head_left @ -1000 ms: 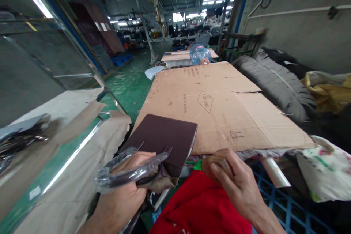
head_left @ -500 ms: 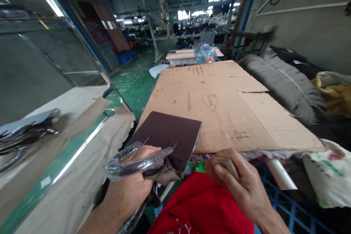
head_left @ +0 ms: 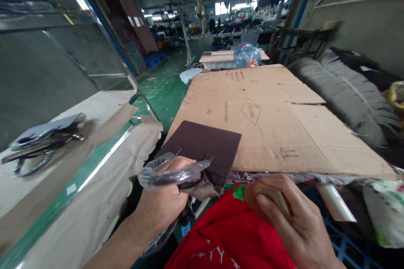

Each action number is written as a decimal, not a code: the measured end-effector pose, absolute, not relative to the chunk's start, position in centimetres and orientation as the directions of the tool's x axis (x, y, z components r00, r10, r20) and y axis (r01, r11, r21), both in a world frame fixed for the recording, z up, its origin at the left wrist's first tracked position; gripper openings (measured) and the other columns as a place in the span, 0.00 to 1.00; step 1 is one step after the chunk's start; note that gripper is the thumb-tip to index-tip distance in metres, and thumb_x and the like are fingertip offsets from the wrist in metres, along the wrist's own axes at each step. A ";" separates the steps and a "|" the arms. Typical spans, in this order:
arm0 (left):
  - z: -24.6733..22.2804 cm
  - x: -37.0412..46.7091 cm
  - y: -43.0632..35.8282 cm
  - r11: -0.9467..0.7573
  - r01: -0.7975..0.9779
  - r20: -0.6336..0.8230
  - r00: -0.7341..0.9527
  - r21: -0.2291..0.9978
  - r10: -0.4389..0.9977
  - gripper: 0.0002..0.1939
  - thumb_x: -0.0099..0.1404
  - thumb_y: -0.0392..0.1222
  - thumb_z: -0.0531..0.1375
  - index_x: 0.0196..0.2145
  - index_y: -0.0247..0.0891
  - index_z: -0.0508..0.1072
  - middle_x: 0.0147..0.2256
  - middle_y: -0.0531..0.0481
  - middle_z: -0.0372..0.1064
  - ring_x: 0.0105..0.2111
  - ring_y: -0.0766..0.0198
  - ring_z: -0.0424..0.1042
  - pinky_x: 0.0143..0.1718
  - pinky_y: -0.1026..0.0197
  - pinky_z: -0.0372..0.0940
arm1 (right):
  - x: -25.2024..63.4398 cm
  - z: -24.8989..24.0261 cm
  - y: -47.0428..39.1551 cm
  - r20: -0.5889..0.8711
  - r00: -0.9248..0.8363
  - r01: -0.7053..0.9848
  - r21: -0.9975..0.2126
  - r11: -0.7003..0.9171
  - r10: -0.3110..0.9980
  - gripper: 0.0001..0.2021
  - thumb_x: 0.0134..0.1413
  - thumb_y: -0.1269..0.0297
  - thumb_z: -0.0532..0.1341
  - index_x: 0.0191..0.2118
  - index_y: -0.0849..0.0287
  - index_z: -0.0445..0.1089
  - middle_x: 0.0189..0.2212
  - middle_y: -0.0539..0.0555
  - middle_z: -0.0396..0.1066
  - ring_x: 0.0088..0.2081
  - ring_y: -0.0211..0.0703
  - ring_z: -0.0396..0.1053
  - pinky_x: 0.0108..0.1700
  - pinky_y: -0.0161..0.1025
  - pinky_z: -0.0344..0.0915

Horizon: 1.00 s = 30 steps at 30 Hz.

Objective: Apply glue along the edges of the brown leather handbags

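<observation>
A dark brown flat bag (head_left: pixel 203 141) lies at the near left corner of a cardboard sheet, its lower edge overhanging. My left hand (head_left: pixel 170 189) is closed around its near edge, where brownish lining is bunched. A bag handle wrapped in clear plastic (head_left: pixel 176 178) loops over that hand. My right hand (head_left: pixel 293 214) grips a wooden-handled tool (head_left: pixel 273 195) with a bright green part (head_left: pixel 239 192) at its front. The green part points left toward the bag's near edge; the tool's working end is too small to make out. Red clothing (head_left: pixel 227 235) shows below.
The large cardboard sheet (head_left: pixel 268 134) covers the table. On the left, a paper-covered rack (head_left: pixel 107 176) holds other bags (head_left: pixel 47 134) with wrapped handles. A blue water bottle (head_left: pixel 247 55) lies beyond the cardboard. Grey material (head_left: pixel 341 92) is piled on the right; a white roll (head_left: pixel 336 204) sits below the edge.
The view has turned slightly left, so everything appears shifted right. Both hands keep their holds on the bag and the tool, with little change between them.
</observation>
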<state>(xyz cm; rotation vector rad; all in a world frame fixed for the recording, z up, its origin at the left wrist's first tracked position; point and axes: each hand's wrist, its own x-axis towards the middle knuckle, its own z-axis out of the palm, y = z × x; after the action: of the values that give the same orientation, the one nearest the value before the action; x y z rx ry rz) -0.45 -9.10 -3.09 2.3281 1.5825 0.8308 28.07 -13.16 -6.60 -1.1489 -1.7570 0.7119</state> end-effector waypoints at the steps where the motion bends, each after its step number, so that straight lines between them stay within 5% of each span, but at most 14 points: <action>1: -3.1 -0.4 -9.1 -0.406 0.790 0.337 0.269 0.459 0.902 0.14 0.62 0.31 0.59 0.45 0.41 0.76 0.42 0.49 0.78 0.44 0.54 0.78 0.47 0.50 0.71 | 28.1 -6.4 -13.3 0.339 -0.204 0.386 -0.835 0.393 0.919 0.04 0.73 0.64 0.58 0.49 0.53 0.68 0.41 0.52 0.73 0.39 0.42 0.73 0.40 0.35 0.71; 13: -2.4 0.8 -9.1 -0.423 0.815 0.363 0.284 0.396 0.887 0.08 0.68 0.33 0.58 0.42 0.37 0.76 0.39 0.46 0.79 0.41 0.53 0.78 0.43 0.51 0.72 | 27.5 -4.7 -14.4 0.328 -0.227 0.364 -0.845 0.392 0.917 0.07 0.70 0.61 0.60 0.50 0.52 0.70 0.43 0.57 0.75 0.41 0.52 0.77 0.35 0.39 0.77; 30: -2.3 1.1 -9.3 -0.455 0.813 0.410 0.299 0.363 0.862 0.08 0.67 0.32 0.57 0.41 0.38 0.75 0.39 0.46 0.79 0.40 0.54 0.79 0.44 0.50 0.74 | 27.4 -4.9 -14.6 0.349 -0.232 0.397 -0.818 0.416 0.908 0.09 0.69 0.61 0.61 0.52 0.50 0.70 0.45 0.57 0.76 0.42 0.53 0.78 0.38 0.41 0.77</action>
<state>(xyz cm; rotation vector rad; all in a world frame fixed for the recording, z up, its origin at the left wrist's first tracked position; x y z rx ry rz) 1.10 -9.28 -2.33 2.4614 1.5915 0.8633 27.40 -14.60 -4.92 -1.1237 -1.8133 0.7484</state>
